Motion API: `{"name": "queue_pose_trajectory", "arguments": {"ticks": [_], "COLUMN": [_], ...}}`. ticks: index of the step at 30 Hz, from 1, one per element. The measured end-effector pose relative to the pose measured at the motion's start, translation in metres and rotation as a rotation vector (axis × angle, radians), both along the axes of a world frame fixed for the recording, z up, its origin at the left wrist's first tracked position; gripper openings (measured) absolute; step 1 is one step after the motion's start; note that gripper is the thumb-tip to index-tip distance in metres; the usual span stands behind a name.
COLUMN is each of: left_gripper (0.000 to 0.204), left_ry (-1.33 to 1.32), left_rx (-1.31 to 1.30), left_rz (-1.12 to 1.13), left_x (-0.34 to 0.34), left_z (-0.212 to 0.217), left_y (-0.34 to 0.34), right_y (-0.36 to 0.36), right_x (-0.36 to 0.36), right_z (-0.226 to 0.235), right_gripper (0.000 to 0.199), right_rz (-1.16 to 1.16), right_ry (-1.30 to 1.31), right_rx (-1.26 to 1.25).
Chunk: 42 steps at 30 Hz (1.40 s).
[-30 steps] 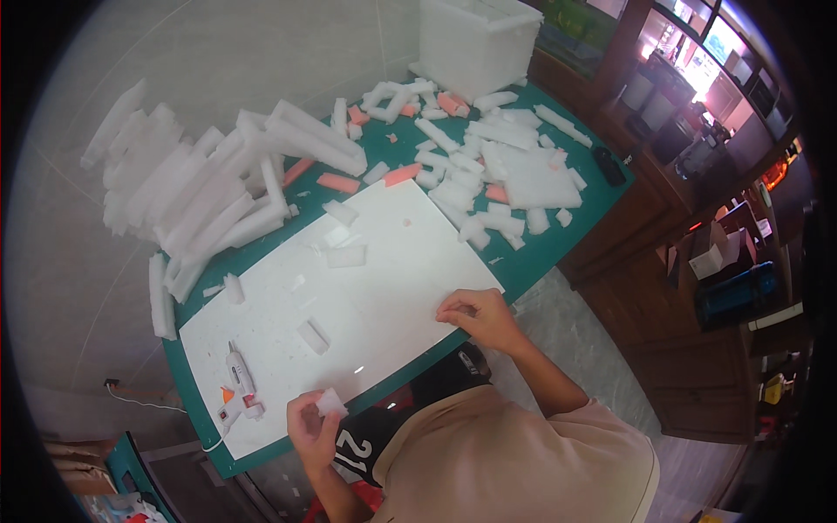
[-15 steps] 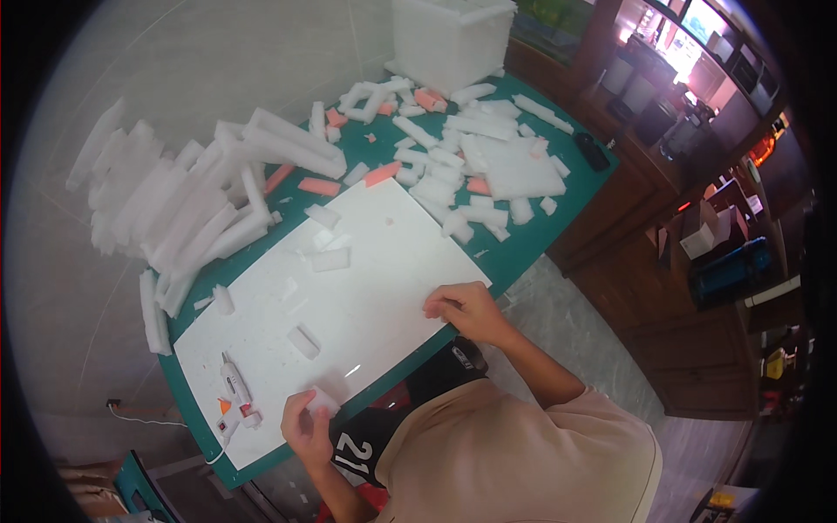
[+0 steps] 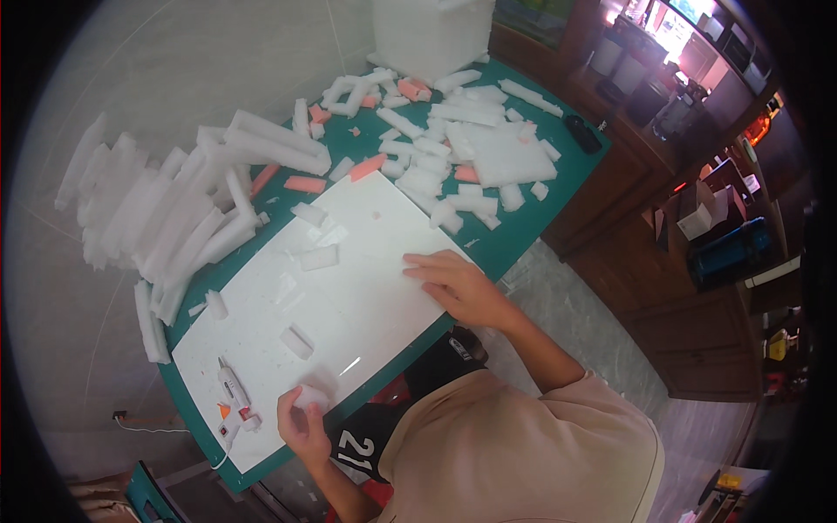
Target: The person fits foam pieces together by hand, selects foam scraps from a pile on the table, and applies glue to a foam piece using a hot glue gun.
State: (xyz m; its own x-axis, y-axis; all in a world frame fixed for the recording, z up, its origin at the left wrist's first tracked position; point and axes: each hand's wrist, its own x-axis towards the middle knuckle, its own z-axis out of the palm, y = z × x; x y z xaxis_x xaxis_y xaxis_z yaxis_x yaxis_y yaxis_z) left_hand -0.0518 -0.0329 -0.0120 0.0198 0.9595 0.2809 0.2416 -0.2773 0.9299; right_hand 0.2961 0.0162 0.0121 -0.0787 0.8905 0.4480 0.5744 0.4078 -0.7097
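Note:
A large glossy white board (image 3: 349, 288) lies across the green table (image 3: 514, 227). My right hand (image 3: 453, 283) rests flat on the board's near right edge, fingers spread, holding nothing. Close to the board's near left corner, my left hand (image 3: 301, 423) is closed around a small white foam piece (image 3: 311, 397). A white glue gun (image 3: 234, 394) with an orange tip lies on the board just left of that hand. Small white foam blocks (image 3: 296, 342) are scattered over the board.
Long white foam strips (image 3: 174, 227) are heaped at the table's left side against the tiled wall. More white and pink foam offcuts (image 3: 471, 148) cover the far end, with a white foam box (image 3: 432, 35) behind. Dark wooden cabinets (image 3: 697, 288) stand to the right.
The view shifted slightly. My right hand stays on the board's edge. My left hand keeps hold of the foam piece near the glue gun.

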Motion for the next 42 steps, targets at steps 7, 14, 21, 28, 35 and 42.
{"name": "queue_pose_trajectory", "arguments": {"ticks": [7,14,21,28,35,42], "left_gripper": [0.028,0.027,0.022,0.019,0.021,0.026], "left_ry": [0.036,0.11,0.233,0.175,0.216,0.16], "left_rx": [-0.003,0.087,0.113,0.067,0.114,0.078], "left_rz": [0.016,0.049,0.09,0.095,0.034,0.035], "left_x": [-0.002,0.004,0.014,0.012,0.009,0.006], "left_z": [-0.006,-0.004,0.006,0.004,0.002,-0.005], "left_y": [0.002,0.006,0.009,0.009,0.01,0.01], "right_y": [-0.012,-0.013,-0.008,0.016,0.017,0.017], "right_x": [0.028,0.027,0.009,-0.014,-0.012,-0.011], "right_z": [0.013,0.007,0.008,0.002,-0.007,-0.003], "right_gripper": [0.031,0.026,0.021,0.025,0.02,0.019], "right_rz": [-0.115,-0.151,-0.162,-0.056,-0.104,-0.158], "right_ry": [0.141,0.19,0.008,-0.119,-0.146,0.0], "right_rx": [-0.164,-0.248,-0.076,0.06,-0.022,0.011]}}
